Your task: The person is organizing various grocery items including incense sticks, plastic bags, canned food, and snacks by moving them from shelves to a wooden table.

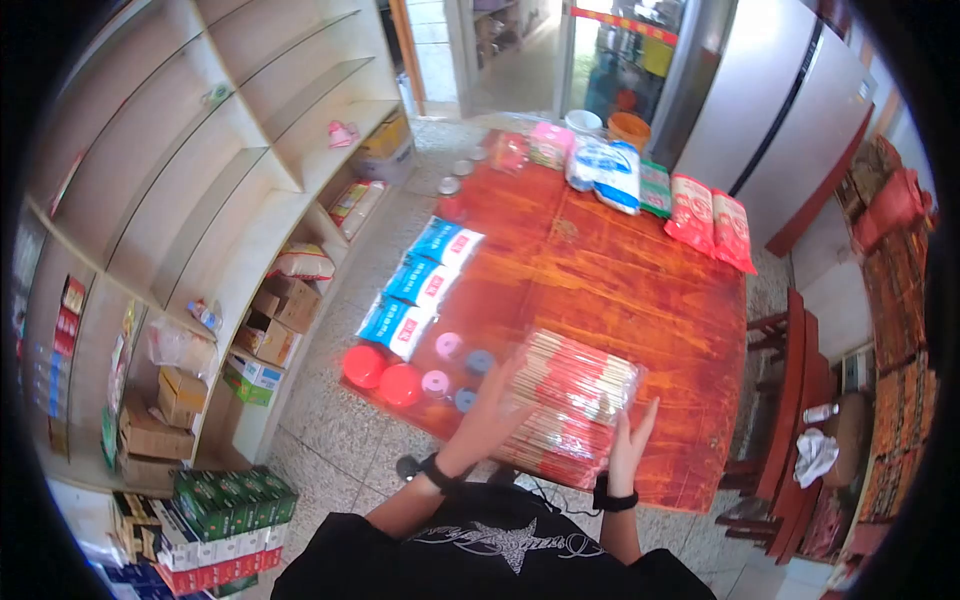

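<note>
A clear plastic pack of chopsticks, tan with red sections, lies at the near edge of the red-brown wooden table. My left hand grips its left side, slightly blurred, with the fingers reaching over the wrapper. On the right side my right hand holds the pack's edge, one finger pointing up along it. Left of the pack stand pink round items and blue-grey round items. Two red-lidded jars are at the table's left corner.
Blue-and-white packets lie in a row along the left edge, with cans beyond. Red bags, a white-blue bag and a green packet line the far side. Shelves flank the left; wooden chairs stand right.
</note>
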The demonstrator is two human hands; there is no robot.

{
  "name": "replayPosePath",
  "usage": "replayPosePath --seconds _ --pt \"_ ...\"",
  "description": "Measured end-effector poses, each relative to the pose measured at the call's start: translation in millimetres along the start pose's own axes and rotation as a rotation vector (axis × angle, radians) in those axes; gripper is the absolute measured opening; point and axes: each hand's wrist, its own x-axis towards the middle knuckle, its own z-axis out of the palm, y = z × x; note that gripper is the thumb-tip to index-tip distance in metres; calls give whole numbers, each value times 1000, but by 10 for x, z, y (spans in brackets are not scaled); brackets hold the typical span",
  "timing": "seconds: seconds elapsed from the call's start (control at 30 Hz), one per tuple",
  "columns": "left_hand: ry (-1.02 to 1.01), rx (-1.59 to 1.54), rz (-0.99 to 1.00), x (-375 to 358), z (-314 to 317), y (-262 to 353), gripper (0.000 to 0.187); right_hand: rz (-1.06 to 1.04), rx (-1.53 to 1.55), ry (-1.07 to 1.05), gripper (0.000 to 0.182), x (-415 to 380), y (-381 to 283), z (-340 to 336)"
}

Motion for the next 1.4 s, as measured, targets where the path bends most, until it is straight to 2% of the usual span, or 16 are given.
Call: replayPosePath --seconds 0.03,0.07,0.17,0.2,0.3,0.47,0.5,0.57,0.6,0.63,0.83,0.9,0.97,1.03,1.2,1.4 --pt "-22 -139 -122 -99 -152 100 74 10 95 21 56 -29 -130 4" --pt "13 -117 -150 -187 -351 234 73 27 189 41 51 -90 -256 9" --pt "159 -193 -123 -489 -812 259 70 -69 247 -27 41 -209 -629 114" --pt "222 -5 -76 -600 -997 280 68 -156 231 -8 36 -289 -880 202" --pt "411 36 23 -991 -1509 202 66 -249 226 -71 35 -526 -1370 446" --pt "664 -10 -58 -1851 -2420 197 61 -321 418 5 29 -1191 -1854 1126" --pt "731 -57 -87 -2075 -2586 135 58 -309 511 -63 29 -1406 -1991 1279" --pt "845 -95 -118 -2483 -2932 19 56 -439 387 -188 30 -1764 -2067 1602" --pt "911 -119 -156 -2711 -3063 -18 54 -335 484 -324 30 -1971 -2106 1755" --pt "978 -143 -194 -2922 -3172 -47 51 -391 432 -383 31 -2081 -2001 1967" --pt "1243 -151 -243 -3781 -3658 53 48 -370 579 -728 32 -2885 -2679 2710" --pt "1303 -165 -254 -3920 -3775 -4 48 -308 609 -787 33 -3043 -2791 2935" --pt "1360 -186 -265 -4010 -3845 -94 48 -509 488 -839 36 -3133 -2888 3146" --pt "1410 -226 -247 -4020 -3929 -217 48 -553 464 -870 31 -3178 -2953 3353" --pt "1384 -259 -267 -3828 -4348 -463 48 -448 510 -904 30 -3148 -3015 3947" --pt "1350 -239 -203 -3037 -5112 -665 48 -400 593 -851 30 -2635 -3295 4782"
